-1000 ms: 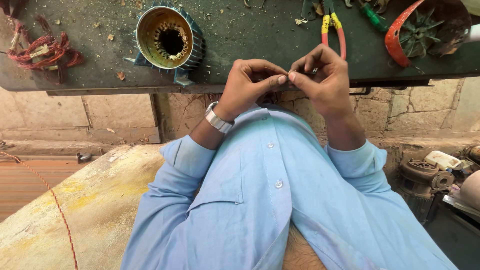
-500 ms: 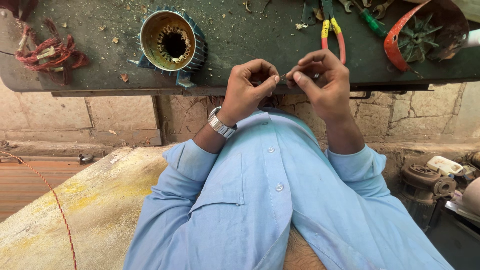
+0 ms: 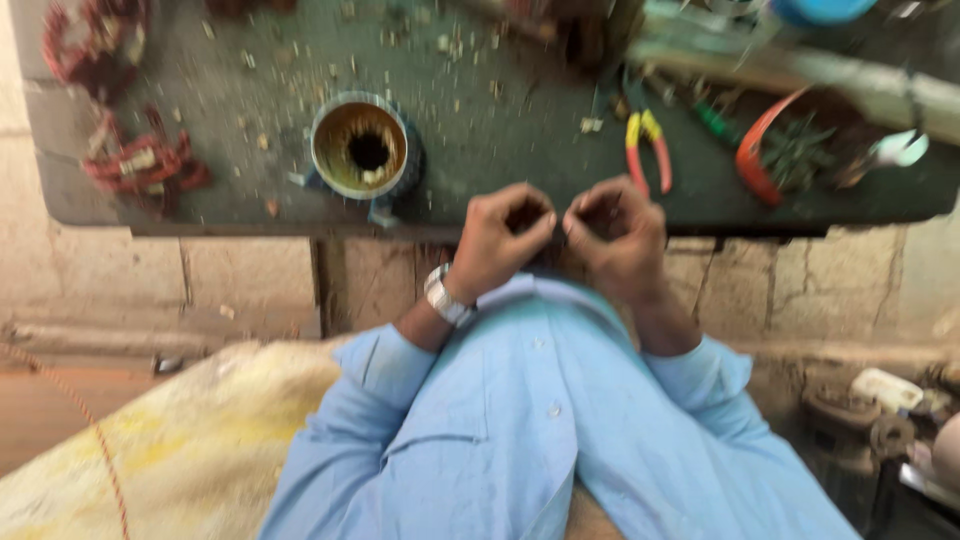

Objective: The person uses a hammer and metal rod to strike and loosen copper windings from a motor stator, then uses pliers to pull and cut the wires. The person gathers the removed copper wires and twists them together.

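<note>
Hands are held together at the near edge of a dark green workbench [image 3: 500, 130], fingertips of both almost touching. Left hand [image 3: 505, 238] is curled with fingers bent inward toward the thumb; a metal wristwatch [image 3: 446, 298] is worn on that wrist. Right hand [image 3: 618, 228] is curled likewise, just beside the left. Whether anything is pinched between the fingers cannot be told, as the view is blurred and the fingers hide the gap. Both forearms are covered by light blue sleeves [image 3: 400, 400].

On the bench, a round motor stator [image 3: 362, 150] with copper-coloured windings and a dark centre hole is seen upright, near and to the left of the left hand. Pliers [image 3: 645, 148] with red and yellow handles are laid just beyond the right hand. A curved orange strip [image 3: 755, 150] is noted further right beside dark clutter. Bundles of reddish wire [image 3: 140, 165] are laid at the far left, well apart from the hands. Small scraps are scattered across the bench surface. Bare masonry [image 3: 240, 275] is seen beneath the bench
</note>
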